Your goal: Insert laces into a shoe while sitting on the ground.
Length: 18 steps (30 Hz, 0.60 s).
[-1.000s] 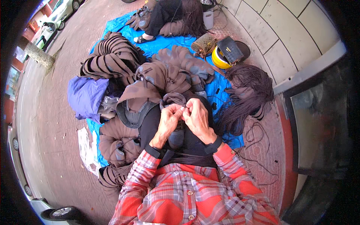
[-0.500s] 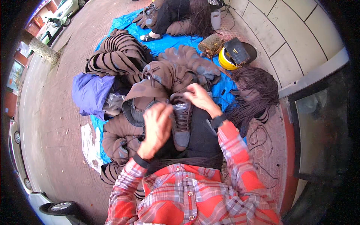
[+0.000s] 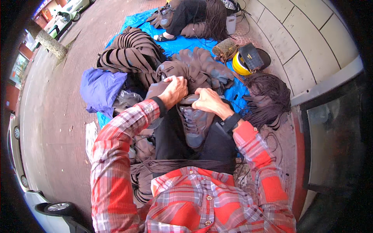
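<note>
A brown-grey laced shoe upper (image 3: 194, 120) lies over my black-trousered lap, toe end toward me, with dark laces crossing its front. My right hand (image 3: 210, 102) grips its far collar edge, thumb on the near side. Just left of that collar, my left hand (image 3: 175, 91) is curled closed. What it pinches, if anything, is hidden behind its fingers. Beyond both hands sits a heap of brown shoe uppers (image 3: 173, 70). Across my lap runs a bundle of dark brown laces (image 3: 180, 165).
Stacked brown uppers (image 3: 130, 52) and a purple cloth (image 3: 101, 89) lie left on a blue tarp (image 3: 173, 47). At right are a yellow bucket (image 3: 240, 65), a black box (image 3: 250, 56) and a pile of laces (image 3: 268, 91). Another person's leg (image 3: 182, 19) shows at the back.
My left hand has moved away from me and slightly right, up beside the collar. The shoe upper now shows more of its laced front. My right hand has taken hold of its edge.
</note>
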Available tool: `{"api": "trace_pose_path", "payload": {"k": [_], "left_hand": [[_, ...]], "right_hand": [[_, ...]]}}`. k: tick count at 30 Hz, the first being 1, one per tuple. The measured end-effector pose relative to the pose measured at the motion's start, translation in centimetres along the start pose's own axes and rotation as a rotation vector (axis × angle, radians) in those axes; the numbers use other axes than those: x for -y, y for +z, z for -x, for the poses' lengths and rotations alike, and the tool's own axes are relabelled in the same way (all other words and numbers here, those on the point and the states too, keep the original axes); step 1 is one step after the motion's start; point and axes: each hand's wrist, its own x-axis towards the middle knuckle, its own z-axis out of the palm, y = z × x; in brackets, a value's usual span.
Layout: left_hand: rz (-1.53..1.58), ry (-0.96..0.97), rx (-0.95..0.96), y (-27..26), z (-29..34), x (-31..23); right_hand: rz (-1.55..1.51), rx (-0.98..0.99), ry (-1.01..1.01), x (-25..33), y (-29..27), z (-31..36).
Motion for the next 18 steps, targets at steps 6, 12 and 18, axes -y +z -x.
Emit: {"api": "trace_pose_path", "payload": {"k": [6,12,18], "left_hand": [[0.915,-0.04,-0.048,-2.1,2.5,7.5],[1.772,-0.069,0.162,0.3,5.1,9.1],[1.226,-0.161,0.014,0.0,8.2,7.5]], "right_hand": [[-1.668,-0.048,-0.178,-0.2,5.9,6.9],[-1.117,-0.21,-0.479,9.0,14.6,0.1],[-0.496,-0.222,-0.625,5.3,12.9,-1.7]]}}
